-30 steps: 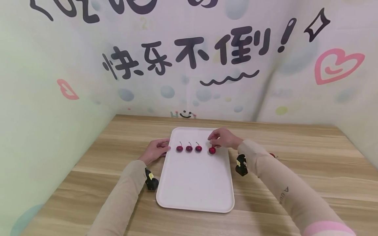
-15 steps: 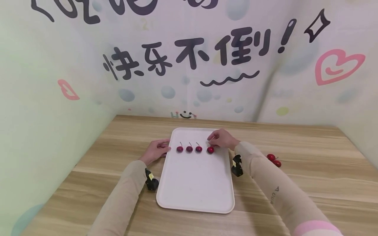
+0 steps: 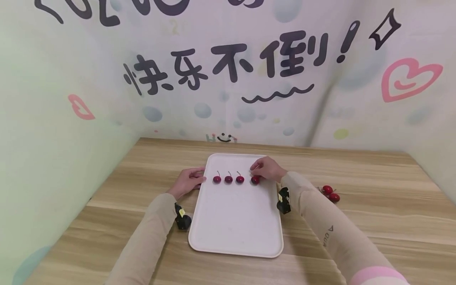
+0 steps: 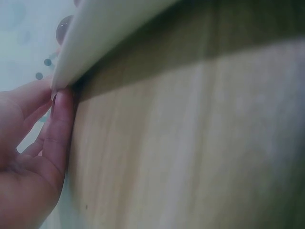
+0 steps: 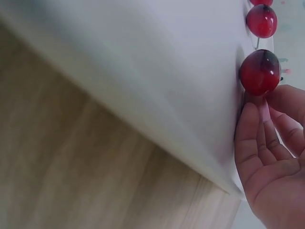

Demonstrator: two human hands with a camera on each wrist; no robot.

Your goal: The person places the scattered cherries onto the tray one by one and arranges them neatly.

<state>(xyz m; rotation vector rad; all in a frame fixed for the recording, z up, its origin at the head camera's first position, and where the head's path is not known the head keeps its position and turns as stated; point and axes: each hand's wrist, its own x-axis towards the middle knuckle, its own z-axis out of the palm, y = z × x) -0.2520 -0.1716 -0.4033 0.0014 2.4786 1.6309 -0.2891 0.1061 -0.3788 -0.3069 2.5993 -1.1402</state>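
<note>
On the white tray (image 3: 235, 221), three dark red cherries (image 3: 228, 179) sit in a row near its far end, stems pointing away. To their right, a fourth cherry (image 3: 255, 180) is pinched by the fingers of my right hand (image 3: 268, 169). The right wrist view shows that cherry (image 5: 260, 72) low against the tray surface, with fingertips at its near side; its stem is hidden there. My left hand (image 3: 187, 181) holds the tray's left rim. In the left wrist view the left hand (image 4: 35, 152) has the tray edge (image 4: 71, 71) between thumb and fingers.
Several more cherries (image 3: 330, 193) lie on the wooden table (image 3: 374, 213) right of the tray, partly beside my right sleeve. A printed cloth wall (image 3: 228, 114) rises behind the table. Each wrist carries a black camera (image 3: 183, 217).
My right hand has shifted slightly left with the cherry, bringing it nearer the row and lower. The right forearm moved left, uncovering the cherries on the table. The left hand stays put.
</note>
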